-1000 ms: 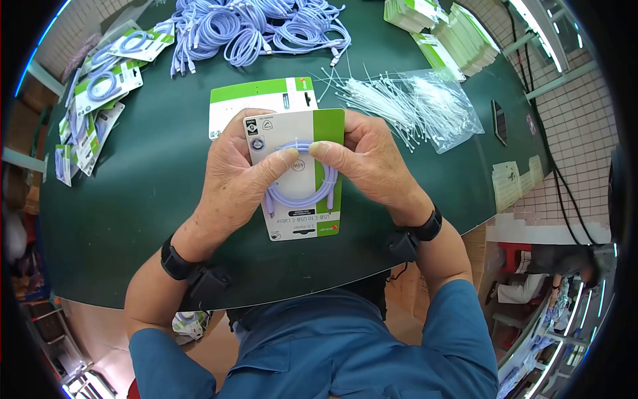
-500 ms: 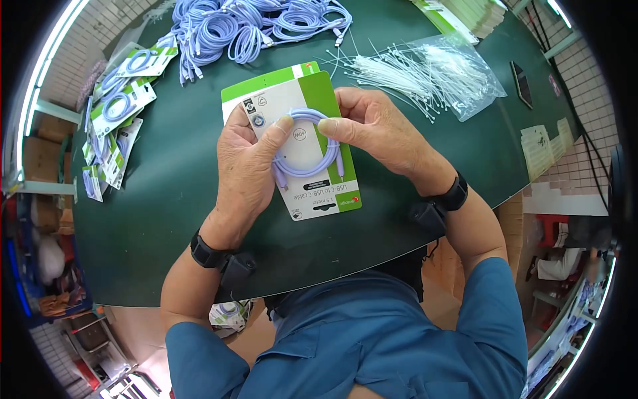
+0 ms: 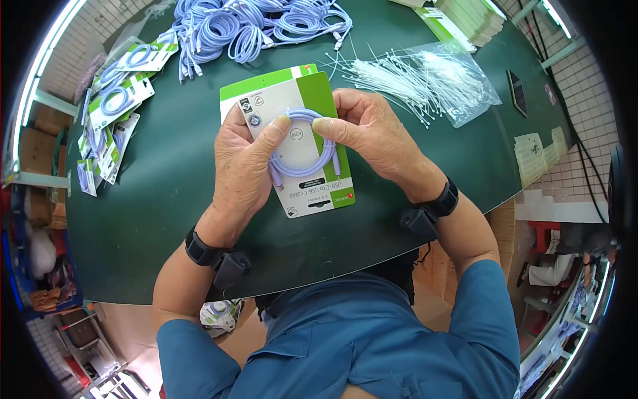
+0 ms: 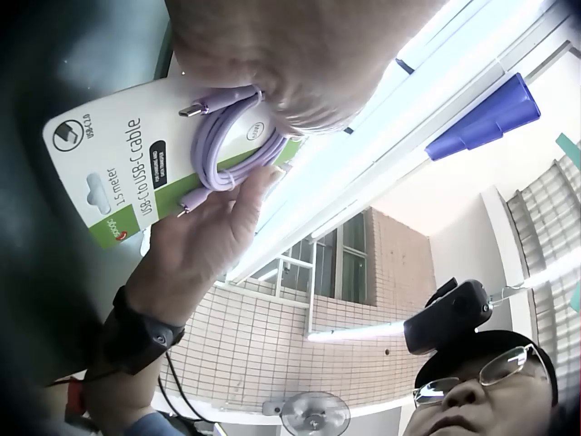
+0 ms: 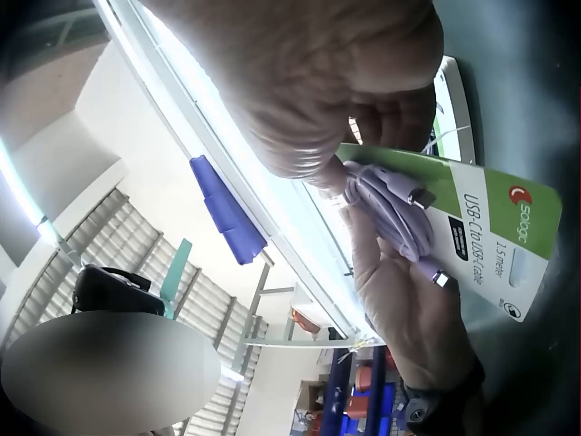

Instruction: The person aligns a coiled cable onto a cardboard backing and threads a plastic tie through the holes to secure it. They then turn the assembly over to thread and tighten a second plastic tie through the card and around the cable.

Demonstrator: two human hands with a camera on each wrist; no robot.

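A white and green packaging card (image 3: 290, 193) labelled USB-C to USB-C cable is held upside down in the head view between both hands. A coiled lilac USB cable (image 3: 300, 171) lies against its face, its two plugs pointing toward the body. The left hand (image 3: 242, 156) grips the card's left side, thumb pressing on the coil's top. From the right, the right hand (image 3: 375, 136) pinches the card and coil, its fingers curled behind. Both thumbs sit near each other at the coil's upper part. Another card (image 3: 232, 91) lies on the table behind, partly covered.
A heap of lilac cables (image 3: 226, 26) lies at the back. Carded cables (image 3: 109, 113) are piled at the left. White cable ties (image 3: 412, 80) spill from a clear bag, with a phone (image 3: 517, 93) to the right. Stacked cards (image 3: 472, 20) stand at the back right of the green table (image 3: 153, 233).
Over the last second the card has tilted, its printed end swinging rightward, and the hands have shifted slightly on it. The head view has also moved. Both hands keep their hold.
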